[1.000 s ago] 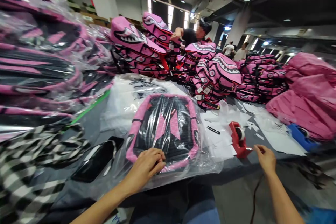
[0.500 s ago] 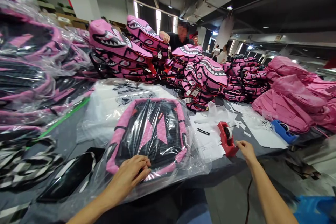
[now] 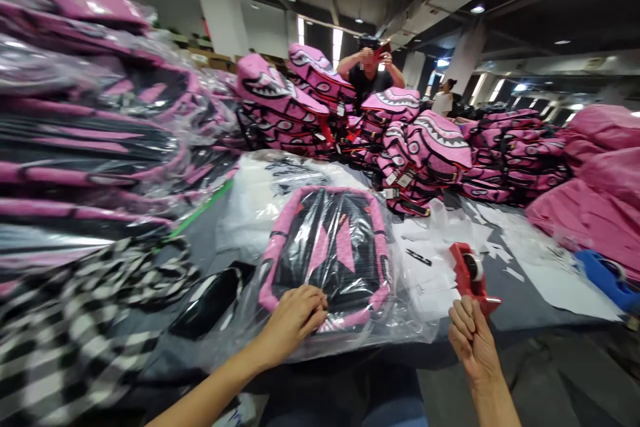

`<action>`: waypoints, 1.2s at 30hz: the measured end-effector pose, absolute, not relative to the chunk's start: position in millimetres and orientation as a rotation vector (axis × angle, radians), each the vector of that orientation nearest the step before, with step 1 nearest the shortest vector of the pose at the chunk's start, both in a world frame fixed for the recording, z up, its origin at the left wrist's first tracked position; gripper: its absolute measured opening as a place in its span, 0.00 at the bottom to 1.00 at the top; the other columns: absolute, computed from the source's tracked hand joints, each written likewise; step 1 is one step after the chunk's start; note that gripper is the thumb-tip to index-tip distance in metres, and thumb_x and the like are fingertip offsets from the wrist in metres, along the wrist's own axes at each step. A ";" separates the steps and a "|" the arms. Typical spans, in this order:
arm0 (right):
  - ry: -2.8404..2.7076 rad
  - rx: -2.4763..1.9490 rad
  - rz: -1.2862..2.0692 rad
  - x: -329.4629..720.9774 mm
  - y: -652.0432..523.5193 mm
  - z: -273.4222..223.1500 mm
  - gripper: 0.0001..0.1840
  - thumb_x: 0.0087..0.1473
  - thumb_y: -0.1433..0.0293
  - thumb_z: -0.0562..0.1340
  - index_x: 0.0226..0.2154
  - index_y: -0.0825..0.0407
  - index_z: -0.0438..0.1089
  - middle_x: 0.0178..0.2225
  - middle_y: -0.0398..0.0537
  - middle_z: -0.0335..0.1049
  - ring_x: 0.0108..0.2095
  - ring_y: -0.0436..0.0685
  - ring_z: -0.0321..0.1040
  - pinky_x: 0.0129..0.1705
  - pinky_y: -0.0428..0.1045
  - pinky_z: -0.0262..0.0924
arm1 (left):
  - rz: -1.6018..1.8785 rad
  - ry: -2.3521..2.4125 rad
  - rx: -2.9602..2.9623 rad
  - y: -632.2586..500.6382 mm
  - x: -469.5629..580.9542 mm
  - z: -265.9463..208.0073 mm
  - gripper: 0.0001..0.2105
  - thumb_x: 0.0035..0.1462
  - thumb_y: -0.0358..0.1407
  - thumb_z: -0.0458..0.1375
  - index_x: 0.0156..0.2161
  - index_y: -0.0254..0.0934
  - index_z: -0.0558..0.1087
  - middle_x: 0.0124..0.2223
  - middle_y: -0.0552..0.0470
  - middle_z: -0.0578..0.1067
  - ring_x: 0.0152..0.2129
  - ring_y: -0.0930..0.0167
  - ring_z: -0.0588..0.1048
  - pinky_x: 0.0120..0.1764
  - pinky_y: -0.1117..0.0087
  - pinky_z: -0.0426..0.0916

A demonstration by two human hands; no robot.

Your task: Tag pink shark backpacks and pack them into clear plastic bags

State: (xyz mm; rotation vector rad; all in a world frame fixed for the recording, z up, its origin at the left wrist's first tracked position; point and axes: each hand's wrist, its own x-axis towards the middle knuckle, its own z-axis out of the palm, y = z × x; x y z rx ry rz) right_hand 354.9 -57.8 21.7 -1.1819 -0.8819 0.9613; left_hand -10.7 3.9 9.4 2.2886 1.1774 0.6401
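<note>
The balled right hand (image 3: 471,337) is at four o'clock from the bagged backpack (image 3: 327,247); whether it holds anything I cannot tell. The left hand (image 3: 296,317), loosely bent, gripping nothing, rests on the backpack's seven-o'clock edge. A red tape dispenser (image 3: 466,273) stands at three.

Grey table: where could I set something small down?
Grey cloth shows between the red tape dispenser and the white sheet, and between the green strip and the white plastic. Backpack piles crowd the back; the bagged backpack fills the middle front.
</note>
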 end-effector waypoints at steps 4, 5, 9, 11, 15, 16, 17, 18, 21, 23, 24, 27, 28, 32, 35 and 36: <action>-1.675 -1.130 1.239 305.6 -31.9 62.7 0.23 0.54 0.50 0.65 0.24 0.49 0.60 0.20 0.34 0.51 0.20 0.46 0.44 0.21 0.43 0.44 | 0.637 1.209 2.295 2.3 -7.2 12.0 0.07 0.65 0.37 0.54 0.36 0.40 0.73 0.44 0.51 0.78 0.44 0.65 0.73 0.47 0.61 0.62; -1.919 -1.141 1.222 292.6 -20.8 71.3 0.21 0.55 0.52 0.65 0.25 0.50 0.63 0.21 0.35 0.54 0.22 0.47 0.47 0.24 0.44 0.46 | 0.643 1.217 2.297 2.2 -6.7 11.4 0.07 0.65 0.36 0.54 0.36 0.40 0.73 0.44 0.51 0.78 0.44 0.65 0.73 0.47 0.61 0.62; -2.587 -1.181 0.965 250.1 23.9 86.7 0.12 0.57 0.63 0.64 0.26 0.50 0.68 0.21 0.35 0.59 0.24 0.47 0.52 0.28 0.44 0.43 | 0.644 1.248 2.304 2.1 -5.4 8.9 0.07 0.64 0.35 0.56 0.34 0.39 0.72 0.42 0.53 0.78 0.43 0.65 0.73 0.46 0.62 0.61; -2.769 -1.203 0.855 239.0 39.7 82.3 0.08 0.55 0.67 0.67 0.26 0.50 0.70 0.21 0.34 0.62 0.23 0.47 0.54 0.28 0.45 0.42 | 0.644 1.244 2.311 2.4 -4.7 8.3 0.07 0.64 0.34 0.56 0.33 0.39 0.71 0.42 0.53 0.77 0.43 0.66 0.73 0.46 0.62 0.61; -2.807 -1.346 0.797 234.3 57.2 66.1 0.11 0.49 0.64 0.72 0.26 0.49 0.71 0.21 0.34 0.67 0.23 0.48 0.62 0.27 0.43 0.45 | 0.618 1.238 2.324 3.8 -3.8 7.3 0.06 0.65 0.31 0.56 0.34 0.38 0.72 0.44 0.52 0.77 0.44 0.66 0.73 0.46 0.62 0.60; -2.782 -1.396 0.768 236.0 59.8 63.8 0.12 0.48 0.62 0.73 0.26 0.49 0.71 0.21 0.35 0.68 0.24 0.48 0.64 0.27 0.43 0.46 | 0.614 1.238 2.327 4.2 -3.7 7.2 0.06 0.65 0.31 0.55 0.35 0.38 0.72 0.43 0.52 0.78 0.44 0.66 0.73 0.46 0.62 0.60; -2.751 -1.460 0.705 238.7 61.7 62.9 0.13 0.47 0.61 0.74 0.28 0.49 0.71 0.21 0.35 0.69 0.24 0.50 0.65 0.27 0.43 0.48 | 0.614 1.236 2.331 4.6 -3.6 7.3 0.06 0.65 0.31 0.55 0.36 0.38 0.73 0.43 0.52 0.78 0.43 0.66 0.73 0.46 0.62 0.60; -2.710 -1.531 0.611 242.3 62.4 63.3 0.13 0.47 0.62 0.74 0.30 0.49 0.72 0.22 0.37 0.70 0.25 0.51 0.67 0.28 0.44 0.49 | 0.616 1.231 2.336 4.8 -3.5 7.6 0.07 0.65 0.32 0.54 0.36 0.38 0.73 0.43 0.52 0.78 0.43 0.66 0.73 0.45 0.62 0.60; -2.552 -1.707 0.285 255.6 53.7 67.7 0.06 0.54 0.69 0.67 0.36 0.50 0.71 0.30 0.47 0.74 0.31 0.57 0.70 0.32 0.48 0.54 | 0.620 1.212 2.347 4.6 -3.4 9.0 0.08 0.66 0.32 0.53 0.35 0.38 0.73 0.43 0.52 0.78 0.42 0.66 0.72 0.45 0.62 0.59; -2.551 -1.570 0.147 262.9 36.9 66.0 0.04 0.60 0.72 0.61 0.37 0.50 0.71 0.36 0.51 0.75 0.36 0.58 0.72 0.37 0.50 0.59 | 0.619 1.217 2.348 4.1 -3.3 8.8 0.08 0.66 0.32 0.53 0.35 0.38 0.73 0.43 0.51 0.78 0.42 0.66 0.72 0.45 0.62 0.59; -2.579 -1.413 0.081 265.2 26.1 61.6 0.06 0.62 0.72 0.58 0.39 0.50 0.72 0.40 0.52 0.76 0.40 0.58 0.72 0.41 0.51 0.62 | 0.621 1.225 2.347 3.9 -3.2 7.9 0.08 0.66 0.32 0.54 0.35 0.38 0.73 0.43 0.51 0.78 0.42 0.66 0.72 0.45 0.62 0.59; -2.645 -0.981 -0.148 267.6 -4.3 34.4 0.16 0.62 0.68 0.61 0.53 0.46 0.69 0.52 0.54 0.74 0.53 0.61 0.70 0.53 0.56 0.64 | 0.644 1.245 2.345 4.5 -2.1 2.8 0.06 0.65 0.31 0.55 0.36 0.38 0.73 0.42 0.52 0.77 0.43 0.65 0.72 0.44 0.61 0.59; -2.654 -0.934 -0.223 267.7 -10.8 22.9 0.23 0.60 0.66 0.64 0.57 0.45 0.66 0.56 0.55 0.71 0.56 0.63 0.68 0.55 0.58 0.63 | 0.655 1.251 2.346 5.0 -1.5 1.4 0.06 0.65 0.31 0.55 0.36 0.38 0.72 0.42 0.52 0.77 0.42 0.65 0.73 0.44 0.61 0.59; -2.698 -0.927 -0.368 268.9 -15.2 -10.6 0.38 0.55 0.58 0.68 0.65 0.40 0.58 0.62 0.56 0.66 0.60 0.66 0.65 0.57 0.62 0.64 | 0.661 1.233 2.379 3.8 -1.0 5.2 0.04 0.64 0.30 0.57 0.36 0.38 0.72 0.42 0.53 0.77 0.42 0.66 0.73 0.44 0.62 0.61; -2.696 -0.934 -0.385 271.3 -10.5 -17.4 0.39 0.58 0.55 0.66 0.67 0.38 0.54 0.62 0.54 0.66 0.60 0.66 0.65 0.57 0.62 0.65 | 0.663 1.143 2.450 -1.7 -9.5 10.8 0.03 0.63 0.33 0.60 0.36 0.39 0.70 0.45 0.52 0.76 0.48 0.65 0.72 0.50 0.61 0.63; -2.682 -0.927 -0.396 272.1 -9.7 -18.4 0.39 0.58 0.55 0.65 0.68 0.38 0.54 0.62 0.55 0.66 0.60 0.65 0.65 0.57 0.62 0.65 | 0.687 1.124 2.499 -3.0 -15.5 9.9 0.04 0.61 0.33 0.62 0.37 0.39 0.70 0.47 0.52 0.76 0.52 0.63 0.71 0.55 0.58 0.61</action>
